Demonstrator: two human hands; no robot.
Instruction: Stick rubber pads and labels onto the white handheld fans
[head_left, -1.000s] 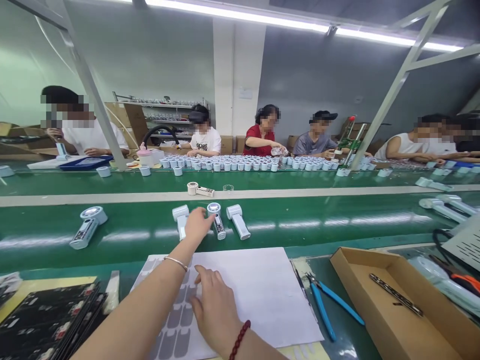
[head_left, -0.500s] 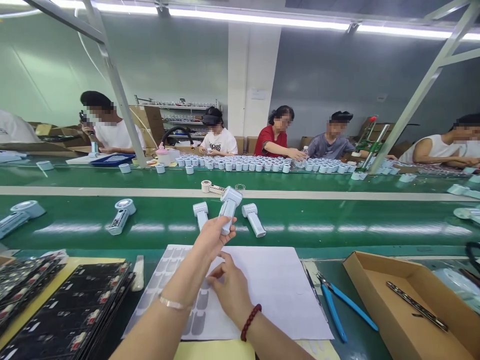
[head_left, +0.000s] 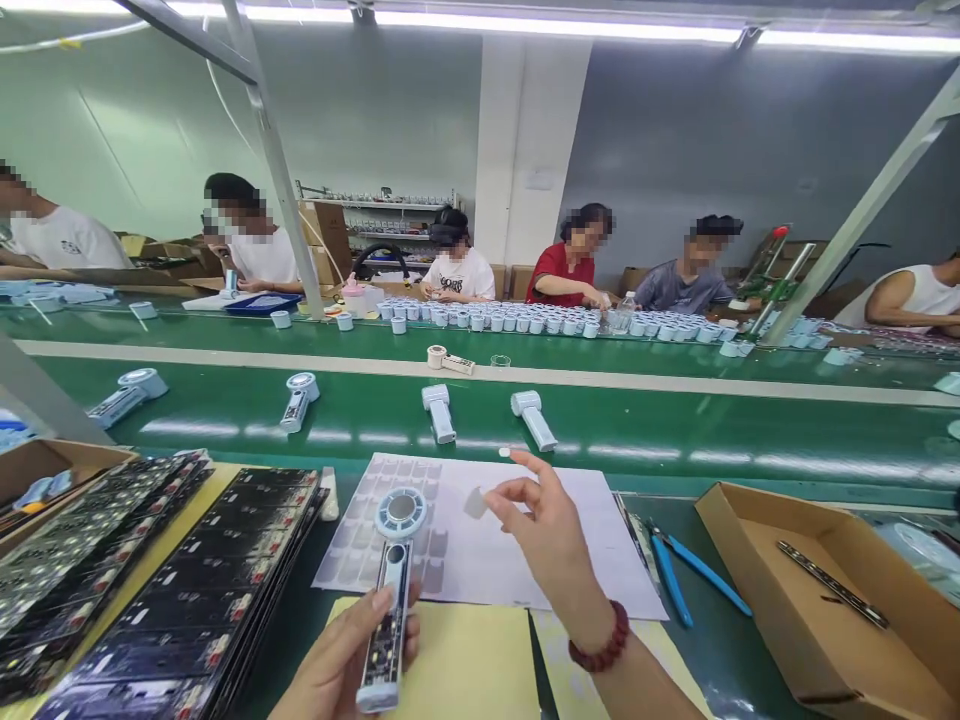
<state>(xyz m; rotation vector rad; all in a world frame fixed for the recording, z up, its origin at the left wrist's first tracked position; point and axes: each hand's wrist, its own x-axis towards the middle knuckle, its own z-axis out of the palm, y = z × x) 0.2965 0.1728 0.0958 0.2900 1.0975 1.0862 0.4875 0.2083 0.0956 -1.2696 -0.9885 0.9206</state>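
My left hand [head_left: 346, 665] grips a small white handheld fan [head_left: 390, 590] by its handle, low in the view, with the round head pointing away from me and the open circuit side up. My right hand [head_left: 544, 535] is raised over a white sheet of grey stickers [head_left: 420, 535] and pinches one grey sticker [head_left: 475, 501] between thumb and forefinger. Two more white fans [head_left: 439, 412] [head_left: 534, 418] lie on the green conveyor belt [head_left: 675, 430] just beyond the sheet.
Stacks of black circuit boards [head_left: 150, 590] lie at my left. An open cardboard box [head_left: 825, 610] and blue pliers [head_left: 675, 575] are at my right. Other fans [head_left: 298, 400] rest on the belt. Several people work across it behind rows of small white parts [head_left: 525, 322].
My left hand has picked one fan off the belt and brought it down close to me. My right hand has lifted a grey sticker off the sheet. The view has turned left.
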